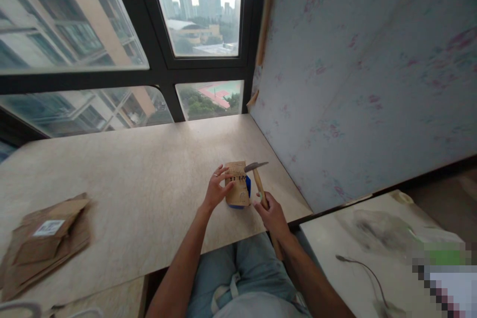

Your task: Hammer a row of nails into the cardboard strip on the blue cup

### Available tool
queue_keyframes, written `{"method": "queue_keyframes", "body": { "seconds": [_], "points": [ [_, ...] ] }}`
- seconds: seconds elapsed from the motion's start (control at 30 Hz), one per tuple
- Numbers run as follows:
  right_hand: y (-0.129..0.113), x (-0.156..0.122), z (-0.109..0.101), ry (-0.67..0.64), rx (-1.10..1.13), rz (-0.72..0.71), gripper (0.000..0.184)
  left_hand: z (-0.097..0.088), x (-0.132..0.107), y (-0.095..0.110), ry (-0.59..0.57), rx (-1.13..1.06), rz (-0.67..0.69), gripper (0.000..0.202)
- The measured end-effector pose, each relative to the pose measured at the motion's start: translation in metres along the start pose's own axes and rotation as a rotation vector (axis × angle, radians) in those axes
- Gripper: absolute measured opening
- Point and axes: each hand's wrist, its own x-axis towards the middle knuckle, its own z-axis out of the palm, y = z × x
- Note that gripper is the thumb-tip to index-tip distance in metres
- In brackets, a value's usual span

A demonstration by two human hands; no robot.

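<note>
A small light-brown board (237, 194) with a speckled upper part lies on the pale tabletop. Several short dark pieces that look like nails (238, 179) stand in a row across it. Something blue (248, 184) shows beneath the board at its right and lower edges. My left hand (218, 186), with a ring on one finger, holds the board by its left side, thumb and fingers lying over its surface near the row. In my right hand (271, 208) is a hammer (259, 181), gripped by its wooden handle. Its dark metal head sits above the board's upper right edge.
Folded brown paper packaging (48, 238) with a white label lies at the table's left. Windows (204, 10) stand behind the tabletop (149, 184), and a floral wall (354, 84) borders it on the right. A lower white surface (335, 228) at right bears a cable (363, 264) and plastic wrapping.
</note>
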Motion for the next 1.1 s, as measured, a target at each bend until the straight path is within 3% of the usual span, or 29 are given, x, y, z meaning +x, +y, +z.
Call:
{"method": "queue_keyframes", "body": {
  "seconds": [0.13,0.27,0.4,0.63,0.83,1.1],
  "points": [
    [0.001,0.007,0.009,-0.003,0.023,0.008,0.036,0.003,0.005,-0.001,-0.010,-0.034,-0.014,0.014],
    [0.004,0.010,0.013,-0.010,0.057,0.036,0.038,0.002,0.012,0.005,-0.030,-0.016,0.039,0.026],
    [0.004,0.010,0.013,-0.007,0.088,0.057,0.039,0.002,0.029,0.016,-0.149,0.084,0.156,0.030],
    [0.008,0.011,0.020,0.033,0.138,0.072,0.039,0.014,0.058,0.026,-0.355,0.184,0.266,0.014],
    [0.012,0.012,0.027,0.081,0.172,0.078,0.039,0.016,0.065,0.029,-0.380,0.127,0.288,0.004],
    [0.018,0.009,0.033,0.085,0.221,0.091,0.035,0.014,0.061,0.034,-0.385,0.016,0.278,0.011]
  ]
}}
